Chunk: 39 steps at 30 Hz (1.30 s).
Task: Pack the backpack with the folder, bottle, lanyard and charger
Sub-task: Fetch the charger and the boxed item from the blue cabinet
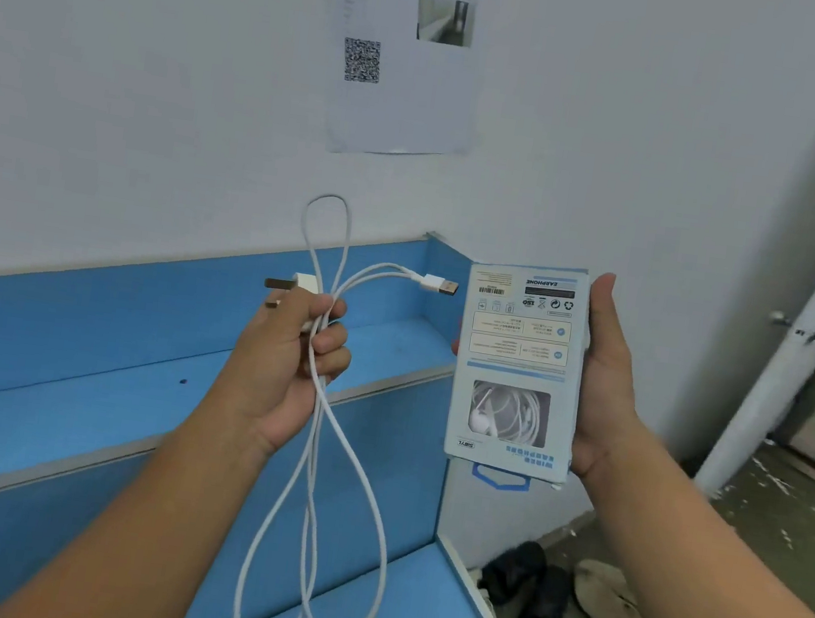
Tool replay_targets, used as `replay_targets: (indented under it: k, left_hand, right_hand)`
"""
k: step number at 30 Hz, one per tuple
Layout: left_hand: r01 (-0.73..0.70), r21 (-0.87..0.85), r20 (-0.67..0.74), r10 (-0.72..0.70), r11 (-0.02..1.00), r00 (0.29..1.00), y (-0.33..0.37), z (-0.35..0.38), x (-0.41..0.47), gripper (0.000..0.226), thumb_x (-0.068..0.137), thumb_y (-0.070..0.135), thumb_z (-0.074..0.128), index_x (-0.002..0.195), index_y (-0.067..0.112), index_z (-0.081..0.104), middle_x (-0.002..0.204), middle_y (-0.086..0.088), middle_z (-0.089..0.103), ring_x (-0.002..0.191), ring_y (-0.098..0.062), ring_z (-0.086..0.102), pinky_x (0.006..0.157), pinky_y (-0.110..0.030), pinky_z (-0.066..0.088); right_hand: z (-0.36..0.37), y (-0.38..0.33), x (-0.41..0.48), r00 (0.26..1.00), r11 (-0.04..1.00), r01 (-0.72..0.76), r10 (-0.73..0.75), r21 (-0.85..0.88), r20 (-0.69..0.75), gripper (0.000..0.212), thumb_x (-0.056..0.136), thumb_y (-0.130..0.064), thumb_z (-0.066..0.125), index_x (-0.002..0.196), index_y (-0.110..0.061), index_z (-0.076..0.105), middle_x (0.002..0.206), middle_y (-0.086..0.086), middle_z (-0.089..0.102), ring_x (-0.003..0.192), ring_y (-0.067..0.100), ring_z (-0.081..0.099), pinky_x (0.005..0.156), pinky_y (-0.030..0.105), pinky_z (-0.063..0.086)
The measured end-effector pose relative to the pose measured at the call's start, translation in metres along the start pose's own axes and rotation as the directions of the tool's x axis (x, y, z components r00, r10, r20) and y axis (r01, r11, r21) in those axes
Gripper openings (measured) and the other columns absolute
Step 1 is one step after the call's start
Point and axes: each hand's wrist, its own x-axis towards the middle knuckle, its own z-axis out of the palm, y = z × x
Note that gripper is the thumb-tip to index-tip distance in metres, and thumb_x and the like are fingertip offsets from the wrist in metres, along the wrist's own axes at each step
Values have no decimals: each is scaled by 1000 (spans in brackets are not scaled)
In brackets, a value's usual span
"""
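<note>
My left hand (pixel 284 360) grips a white charger (pixel 302 284), whose plug with metal pins pokes out above my fist. Its white cable (pixel 349 498) hangs below my hand in long loops, rises in one loop above it, and ends in a USB connector (pixel 437 284) pointing right. My right hand (pixel 602 386) holds a pale blue earphone box (pixel 516 370) upright by its edges, printed side toward me and upside down, with white earphones showing in its window. No backpack, folder, bottle or lanyard is in view.
Blue stepped shelving (pixel 127 375) runs along the white wall below my hands. A paper notice with a QR code (pixel 363 60) hangs on the wall. Black slippers (pixel 533 600) and a crumpled brown bag (pixel 615 606) lie on the floor at the right, near a white pole (pixel 806 335).
</note>
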Motion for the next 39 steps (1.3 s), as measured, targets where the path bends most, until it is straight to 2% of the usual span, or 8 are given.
replay_targets:
  k: [3, 6, 9, 17, 22, 24, 32, 39]
  left_hand:
    - [74, -20, 110, -71, 997, 991, -24, 8, 17, 18, 93, 1, 52, 82, 14, 46, 73, -3, 57, 44, -6, 39, 36, -16, 32]
    - [202, -13, 275, -191, 979, 942, -46, 34, 28, 17, 85, 5, 59, 82, 16, 46, 72, -2, 58, 43, -6, 40, 37, -16, 32]
    - [199, -33, 325, -178, 979, 929, -57, 46, 28, 18, 78, 7, 61, 81, 16, 46, 70, -1, 59, 43, -6, 39, 37, -17, 33]
    - [403, 6, 590, -329, 915, 737, -115, 117, -23, 21, 94, 2, 52, 83, 18, 46, 74, -1, 58, 45, -5, 40, 38, -16, 34]
    - [541, 63, 725, -411, 839, 553, -153, 185, -115, 28, 93, 1, 51, 71, 17, 59, 73, -2, 57, 45, -5, 40, 39, -15, 32]
    - [599, 88, 767, -438, 796, 469, -167, 209, -158, 13, 83, 5, 59, 75, 14, 54, 74, -2, 54, 46, -4, 39, 39, -14, 31]
    - [811, 255, 855, -515, 526, 64, -223, 296, -365, 7, 81, 9, 54, 83, 13, 48, 76, -1, 50, 48, -2, 36, 38, -12, 31]
    - [789, 491, 808, -532, 369, -254, -255, 337, -495, 10, 88, 6, 52, 82, 14, 49, 77, -1, 50, 47, -4, 33, 36, -14, 32]
  right_hand:
    - [-2, -14, -19, 991, 997, 67, -70, -31, -112, 94, 62, -86, 62, 131, -22, 68, 138, 19, 62, 125, 42, 61, 107, 61, 45]
    - [-17, -20, -53, 957, 988, 155, -150, -2, -249, 95, 65, -84, 63, 134, -19, 66, 137, 22, 63, 119, 42, 65, 93, 55, 54]
    - [-19, -24, -78, 955, 990, 134, -142, -49, -260, 98, 66, -81, 66, 137, -13, 63, 134, 24, 64, 114, 41, 67, 90, 52, 55]
    - [-47, -53, -225, 742, 929, 324, -365, -176, -562, 89, 76, -83, 56, 133, -17, 66, 138, 22, 62, 119, 43, 64, 92, 54, 53]
    - [-42, -60, -363, 541, 867, 423, -474, -263, -695, 100, 65, -82, 69, 138, -15, 62, 139, 23, 60, 116, 44, 63, 103, 60, 45]
    - [-33, -59, -418, 493, 855, 438, -488, -279, -721, 102, 62, -82, 71, 139, -16, 62, 137, 23, 61, 112, 42, 65, 104, 61, 45]
    - [25, -37, -643, 171, 784, 494, -513, -377, -841, 90, 72, -85, 56, 132, -20, 68, 136, 22, 63, 114, 41, 65, 97, 55, 53]
    - [88, -10, -760, -95, 692, 487, -564, -533, -820, 92, 68, -82, 65, 132, -16, 67, 132, 21, 66, 111, 39, 70, 89, 52, 56]
